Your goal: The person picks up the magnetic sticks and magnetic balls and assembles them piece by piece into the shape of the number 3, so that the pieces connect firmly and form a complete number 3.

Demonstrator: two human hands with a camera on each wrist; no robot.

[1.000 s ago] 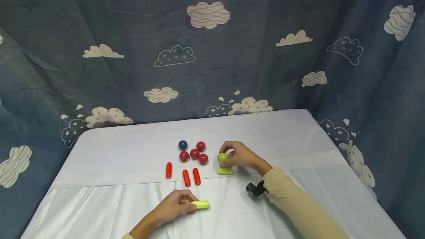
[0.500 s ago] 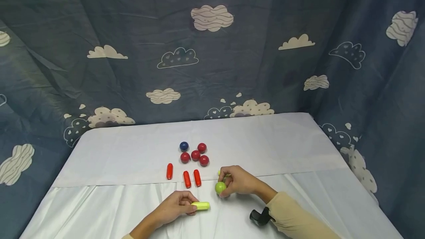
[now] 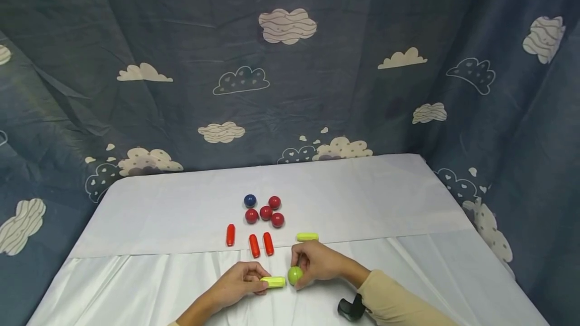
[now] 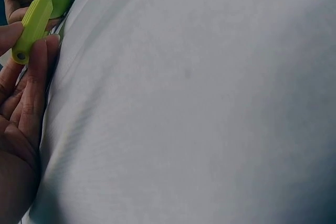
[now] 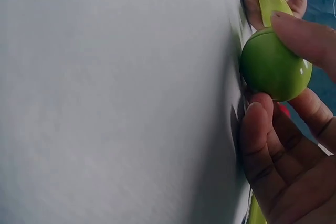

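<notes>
My left hand pinches a ribbed yellow-green rod between thumb and fingers, low over the white cloth. In the left wrist view, a small hole shows in the near end of this rod. My right hand holds a glossy green ball between thumb and fingertips. In the right wrist view, a thin seam line runs over the ball. The ball sits right beside the rod's free end; I cannot tell whether they touch. A second yellow-green rod lies just behind my right hand.
Three red rods lie left of centre on the white-covered table. Behind them are several red balls and a blue ball. A dark curtain with clouds hangs behind the table. A black strap mount is on my right wrist.
My right hand has carried the green ball from beside the second yellow-green rod toward me and slightly left, up to the held rod's end. The left hand has stayed in place.
</notes>
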